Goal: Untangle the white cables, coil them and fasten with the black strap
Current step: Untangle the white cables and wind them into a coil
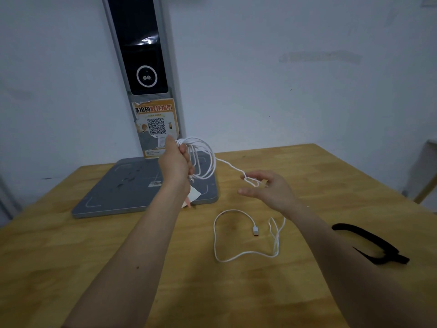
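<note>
White cables (236, 254), black strap (369, 242)

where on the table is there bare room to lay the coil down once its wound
Bare wood lies at the table's far right, beyond the right hand, and at the near left, in front of the grey base. The middle is crowded: a loose cable sprawls there, the black strap to its right. The left hand grips the coil.

wooden table (307, 292), grey scanner stand (132, 185), QR sticker (156, 125)
</note>
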